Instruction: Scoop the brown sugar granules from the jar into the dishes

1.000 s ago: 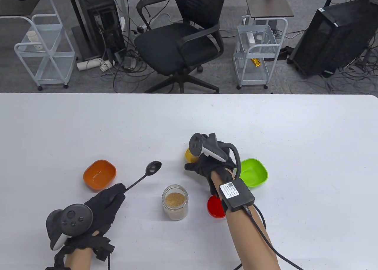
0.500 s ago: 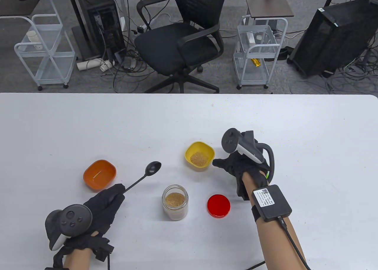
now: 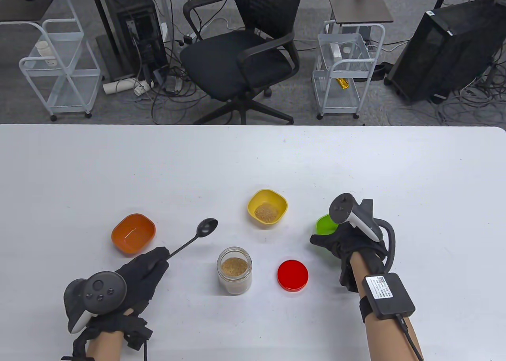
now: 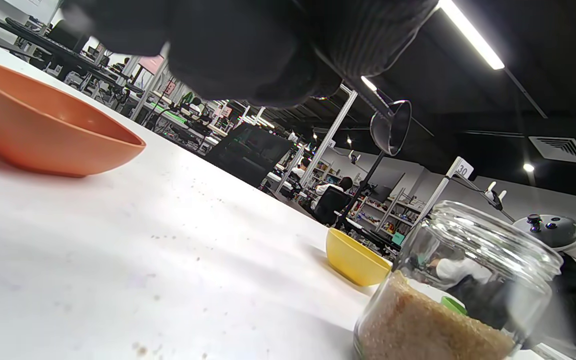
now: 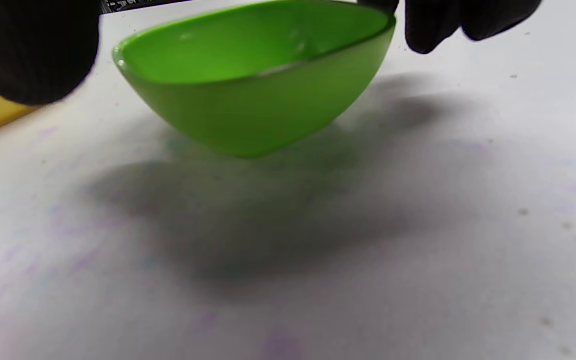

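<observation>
Jar [image 3: 234, 270] of brown sugar sits open, lower centre of frame, red lid [image 3: 292, 275] beside it. Yellow dish [image 3: 267, 208] already has sugar; orange dish [image 3: 133, 233] looks empty, green dish [image 5: 255, 75] too. Left hand [image 3: 138, 272] pinches black spoon [image 3: 193, 236], bowl empty, raised. Right hand [image 3: 348, 244] since half a second ago left the yellow dish, now over the green one, fingers at both sides; grip unclear.
</observation>
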Demonstrator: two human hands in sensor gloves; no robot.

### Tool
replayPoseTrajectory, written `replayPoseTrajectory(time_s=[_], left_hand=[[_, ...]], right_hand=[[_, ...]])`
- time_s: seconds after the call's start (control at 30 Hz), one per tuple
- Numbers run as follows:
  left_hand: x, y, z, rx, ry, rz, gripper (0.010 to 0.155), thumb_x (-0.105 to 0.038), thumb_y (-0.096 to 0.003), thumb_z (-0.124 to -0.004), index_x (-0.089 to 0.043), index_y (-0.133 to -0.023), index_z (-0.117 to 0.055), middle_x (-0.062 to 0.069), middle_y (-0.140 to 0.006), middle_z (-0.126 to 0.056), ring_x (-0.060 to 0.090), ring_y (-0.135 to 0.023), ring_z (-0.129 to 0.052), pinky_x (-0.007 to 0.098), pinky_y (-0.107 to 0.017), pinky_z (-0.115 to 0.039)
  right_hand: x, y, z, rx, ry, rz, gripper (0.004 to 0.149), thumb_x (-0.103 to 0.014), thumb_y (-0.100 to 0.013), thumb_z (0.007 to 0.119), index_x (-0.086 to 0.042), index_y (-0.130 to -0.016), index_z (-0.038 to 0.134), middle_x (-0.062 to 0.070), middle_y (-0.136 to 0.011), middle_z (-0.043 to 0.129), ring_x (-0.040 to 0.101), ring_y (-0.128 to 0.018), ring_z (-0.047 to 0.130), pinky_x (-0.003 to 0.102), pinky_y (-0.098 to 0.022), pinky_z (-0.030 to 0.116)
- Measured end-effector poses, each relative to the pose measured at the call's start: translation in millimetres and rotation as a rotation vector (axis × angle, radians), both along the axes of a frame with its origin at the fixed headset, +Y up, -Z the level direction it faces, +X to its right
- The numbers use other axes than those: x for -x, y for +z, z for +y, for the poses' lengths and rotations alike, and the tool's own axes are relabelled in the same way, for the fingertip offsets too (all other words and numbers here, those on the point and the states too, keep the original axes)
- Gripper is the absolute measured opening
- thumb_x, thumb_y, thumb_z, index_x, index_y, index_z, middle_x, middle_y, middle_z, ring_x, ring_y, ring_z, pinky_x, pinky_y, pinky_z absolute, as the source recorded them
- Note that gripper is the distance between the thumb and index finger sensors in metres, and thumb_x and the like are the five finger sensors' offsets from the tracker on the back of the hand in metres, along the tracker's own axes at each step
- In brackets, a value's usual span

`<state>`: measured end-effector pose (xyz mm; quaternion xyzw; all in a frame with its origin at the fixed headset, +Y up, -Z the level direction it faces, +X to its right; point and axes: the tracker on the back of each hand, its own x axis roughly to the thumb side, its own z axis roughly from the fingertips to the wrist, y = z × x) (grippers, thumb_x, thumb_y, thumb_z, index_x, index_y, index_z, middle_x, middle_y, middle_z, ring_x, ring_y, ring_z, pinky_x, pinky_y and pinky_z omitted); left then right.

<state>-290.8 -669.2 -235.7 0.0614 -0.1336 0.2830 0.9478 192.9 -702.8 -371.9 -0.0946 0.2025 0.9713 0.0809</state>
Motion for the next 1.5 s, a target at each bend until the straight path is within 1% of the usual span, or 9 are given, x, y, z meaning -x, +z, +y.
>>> replayPoseTrajectory(time_s=[0.13,0.33,0.5,0.63,0.77,0.93,1.27,1.5], left_hand=[[0,-1,0,0.006,-0.003,0.001,0.046,-0.041,-0.0616,-0.077,-0.019,-0.102,-0.078,0.001,-0.074,-0.098,0.016,-0.036,-0.102,0.039,-0.037,-0.089],[0,-2,-1,0.009,-0.003,-0.004,0.046,-0.041,-0.0616,-0.077,-0.020,-0.102,-0.078,0.001,-0.074,-0.098,0.016,-0.036,-0.102,0.039,-0.037,-0.089],[0,-2,-1,0.007,0.001,-0.003,0.046,-0.041,-0.0616,-0.077,-0.019,-0.102,-0.078,0.001,-0.074,-0.098,0.016,-0.036,-0.102,0.039,-0.037,-0.089],[0,-3,-1,0.006,0.003,-0.007,0.045,-0.041,-0.0617,-0.077,-0.019,-0.102,-0.078,0.001,-0.074,-0.098,0.016,-0.036,-0.102,0.039,-0.037,-0.089],[-1,-4,-2,0.013,0.001,-0.014,0.045,-0.041,-0.0617,-0.077,-0.019,-0.102,-0.078,0.001,-0.074,-0.098,0.016,-0.036,-0.102,0.039,-0.037,-0.089],[-1,-6,-1,0.010,0.001,-0.018,0.045,-0.041,-0.0618,-0.077,-0.019,-0.102,-0.078,0.001,-0.074,-0.098,0.016,-0.036,-0.102,0.039,-0.037,-0.089],[-2,-8,0,-0.003,0.010,-0.036,0.045,-0.041,-0.0618,-0.077,-0.019,-0.102,-0.078,0.001,-0.074,-0.098,0.016,-0.036,-0.102,0.039,-0.037,-0.089],[-1,-9,1,-0.008,0.027,-0.038,0.045,-0.041,-0.0620,-0.077,-0.019,-0.102,-0.078,0.001,-0.074,-0.098,0.016,-0.036,-0.102,0.039,-0.037,-0.089]], right_hand=[[1,0,-6,0.002,0.017,-0.004,0.127,-0.073,-0.038,0.079,0.013,-0.110,0.017,0.041,-0.119,0.033,0.070,-0.099,0.059,0.076,-0.072,0.055],[2,1,-7,-0.052,0.053,-0.017,0.122,-0.068,-0.041,0.084,0.011,-0.111,0.022,0.038,-0.117,0.044,0.059,-0.094,0.071,0.070,-0.072,0.061],[4,5,-6,-0.101,0.038,-0.011,0.118,-0.068,-0.041,0.085,0.008,-0.112,0.027,0.034,-0.117,0.049,0.057,-0.091,0.075,0.068,-0.071,0.064],[11,15,-1,-0.142,0.020,0.014,0.117,-0.068,-0.041,0.085,0.007,-0.112,0.029,0.033,-0.116,0.050,0.055,-0.091,0.076,0.068,-0.071,0.064],[22,27,9,-0.187,-0.014,0.049,0.117,-0.068,-0.041,0.085,0.007,-0.112,0.030,0.033,-0.116,0.052,0.055,-0.091,0.076,0.068,-0.070,0.065],[36,45,19,-0.214,-0.040,0.094,0.116,-0.069,-0.041,0.085,0.006,-0.112,0.031,0.033,-0.116,0.052,0.054,-0.090,0.076,0.067,-0.070,0.065],[75,90,36,-0.279,-0.070,0.188,0.115,-0.069,-0.041,0.085,0.005,-0.113,0.034,0.032,-0.116,0.053,0.053,-0.090,0.077,0.067,-0.069,0.066],[90,114,44,-0.320,-0.093,0.193,0.115,-0.069,-0.041,0.085,0.005,-0.113,0.035,0.032,-0.116,0.053,0.053,-0.090,0.077,0.067,-0.069,0.066]])
